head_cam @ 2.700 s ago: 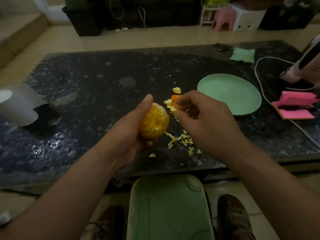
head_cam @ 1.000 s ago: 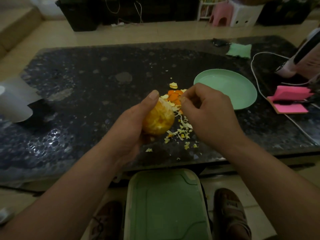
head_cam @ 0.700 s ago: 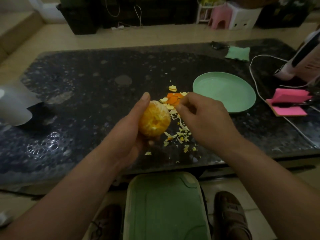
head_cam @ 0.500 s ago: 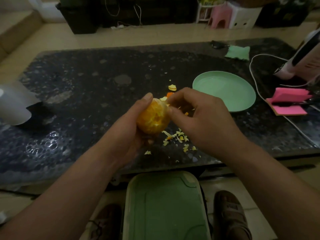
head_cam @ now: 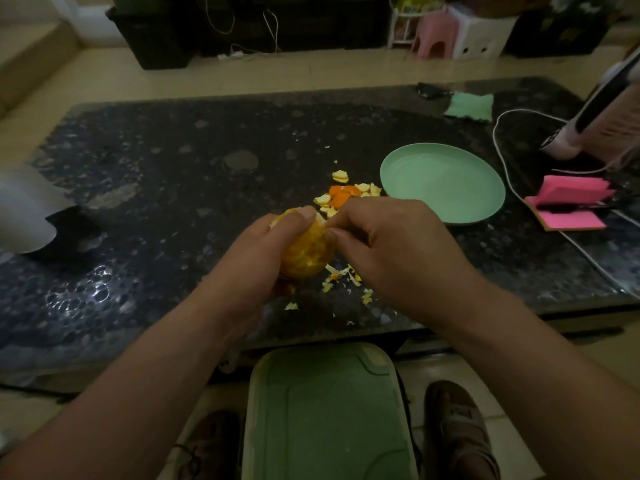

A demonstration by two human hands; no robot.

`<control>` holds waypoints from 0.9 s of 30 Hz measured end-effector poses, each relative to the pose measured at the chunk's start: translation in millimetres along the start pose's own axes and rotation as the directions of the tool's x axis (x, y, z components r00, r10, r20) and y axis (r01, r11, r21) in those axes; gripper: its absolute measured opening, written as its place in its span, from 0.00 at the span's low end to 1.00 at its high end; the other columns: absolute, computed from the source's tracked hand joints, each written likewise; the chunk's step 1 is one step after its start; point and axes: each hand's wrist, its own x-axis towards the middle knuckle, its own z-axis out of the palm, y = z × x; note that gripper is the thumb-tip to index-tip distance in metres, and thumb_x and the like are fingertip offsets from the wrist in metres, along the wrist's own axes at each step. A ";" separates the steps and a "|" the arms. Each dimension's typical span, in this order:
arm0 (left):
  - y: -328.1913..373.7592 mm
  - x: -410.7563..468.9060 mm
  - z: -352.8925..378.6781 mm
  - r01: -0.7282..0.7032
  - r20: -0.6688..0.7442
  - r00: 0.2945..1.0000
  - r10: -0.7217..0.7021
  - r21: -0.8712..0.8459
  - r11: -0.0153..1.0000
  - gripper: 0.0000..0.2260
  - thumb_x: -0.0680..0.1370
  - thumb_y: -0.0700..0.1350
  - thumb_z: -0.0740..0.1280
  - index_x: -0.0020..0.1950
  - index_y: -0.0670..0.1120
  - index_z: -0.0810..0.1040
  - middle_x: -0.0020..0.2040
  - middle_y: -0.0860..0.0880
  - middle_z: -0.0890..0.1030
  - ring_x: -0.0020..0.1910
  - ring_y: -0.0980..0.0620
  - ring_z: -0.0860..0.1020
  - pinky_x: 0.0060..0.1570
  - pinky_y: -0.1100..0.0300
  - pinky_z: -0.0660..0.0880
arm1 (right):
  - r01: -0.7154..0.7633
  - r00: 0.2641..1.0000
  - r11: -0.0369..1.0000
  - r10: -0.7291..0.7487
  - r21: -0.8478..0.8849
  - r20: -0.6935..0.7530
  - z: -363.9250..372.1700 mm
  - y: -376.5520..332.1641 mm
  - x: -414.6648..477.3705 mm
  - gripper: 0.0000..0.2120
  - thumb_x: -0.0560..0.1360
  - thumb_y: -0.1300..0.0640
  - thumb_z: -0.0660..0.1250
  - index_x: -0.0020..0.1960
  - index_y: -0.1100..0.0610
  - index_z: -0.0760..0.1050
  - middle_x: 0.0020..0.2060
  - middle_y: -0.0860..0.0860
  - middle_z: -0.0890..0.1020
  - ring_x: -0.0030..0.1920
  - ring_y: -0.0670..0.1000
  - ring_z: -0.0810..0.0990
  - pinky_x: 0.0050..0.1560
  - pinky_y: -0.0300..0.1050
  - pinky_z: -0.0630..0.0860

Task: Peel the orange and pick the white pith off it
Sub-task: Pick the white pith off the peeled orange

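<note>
Now your left hand [head_cam: 256, 261] grips the peeled orange [head_cam: 306, 252] over the near part of the dark table [head_cam: 156, 188], thumb across its top. The orange is nearly round, slightly taller than wide, with its top tilted away from you. Your right hand [head_cam: 391, 251] pinches thumb and forefinger at its upper right side, near the peel scraps [head_cam: 341, 195].

A dark speckled stone table [head_cam: 173, 174] carries everything. Right of the middle lies a pale green plate [head_cam: 442, 183], and just beside its left rim sits a heap of orange and yellowish peel pieces [head_cam: 341, 195]. Smaller scraps [head_cam: 346, 275] are scattered nearer the front edge. Toward the far right corner lies a green cloth [head_cam: 469, 106]. A white cable [head_cam: 498, 150] loops past the plate, next to pink notepads [head_cam: 568, 206]. A pale sheet [head_cam: 24, 209] rests at the left edge.
</note>
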 end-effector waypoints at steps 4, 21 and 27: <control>0.7 -1.8 2.0 -0.003 -0.025 1.000 0.004 0.037 0.999 0.21 0.77 0.66 0.70 0.62 0.54 0.80 0.56 0.44 0.84 0.41 0.51 0.81 0.32 0.58 0.74 | 0.018 1.000 0.999 -0.018 -0.038 -0.003 1.3 -1.2 -0.4 0.06 0.82 0.52 0.70 0.49 0.53 0.82 0.39 0.45 0.81 0.38 0.46 0.76 0.40 0.51 0.78; 1.6 -2.3 -0.8 0.002 0.030 1.000 0.001 -0.113 0.994 0.27 0.72 0.64 0.70 0.66 0.51 0.81 0.59 0.40 0.86 0.43 0.48 0.83 0.34 0.54 0.75 | -0.159 0.980 0.940 0.186 0.303 -0.064 0.6 3.1 1.5 0.03 0.80 0.57 0.72 0.46 0.52 0.82 0.35 0.42 0.82 0.37 0.43 0.81 0.37 0.34 0.74; 5.1 -6.8 -0.8 0.008 0.054 0.999 0.003 -0.200 0.980 0.23 0.71 0.62 0.72 0.63 0.54 0.83 0.54 0.44 0.89 0.42 0.48 0.84 0.37 0.55 0.73 | -0.269 0.952 0.843 0.306 0.465 -0.003 -4.2 3.5 3.7 0.07 0.83 0.55 0.69 0.47 0.52 0.82 0.37 0.49 0.85 0.37 0.50 0.83 0.40 0.51 0.81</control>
